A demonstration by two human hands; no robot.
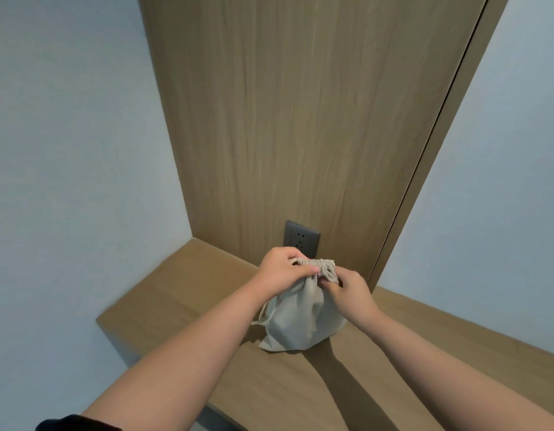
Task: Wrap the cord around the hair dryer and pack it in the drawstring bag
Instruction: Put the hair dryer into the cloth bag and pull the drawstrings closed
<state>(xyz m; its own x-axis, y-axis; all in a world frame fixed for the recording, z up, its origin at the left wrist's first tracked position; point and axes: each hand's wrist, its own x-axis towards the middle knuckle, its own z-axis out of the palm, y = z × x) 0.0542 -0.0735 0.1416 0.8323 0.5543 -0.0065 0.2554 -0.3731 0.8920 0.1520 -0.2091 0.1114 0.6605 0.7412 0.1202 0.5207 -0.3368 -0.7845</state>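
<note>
**Bag cinched at the neck, closure not yet secure**

The drawstring bag stands on the tabletop, its body full and rounded. The hair dryer and its cord are not in view and are probably inside. The bag's neck is gathered tight. The left hand is curled round the left side of the neck, with the thumb lying across the cloth. The right hand pinches the cloth just under the gathers on the right.

The likely risks:
- If the two hands pull unevenly, the bag could tip over, since it rests on a narrow base.
- If the cord inside is loosely wound, a loop could catch in the gathers and keep the mouth from closing fully.
- A slack loop of drawstring hangs down the bag's left side, which suggests the string may not be drawn evenly.

Just behind the bag a dark wall socket sits low on a wood panel. Nothing is plugged into it. Pale walls close in on both sides, leaving little room behind the bag. A dark sleeve shows at the lower left edge. Nothing else on the tabletop blocks the hands.
</note>
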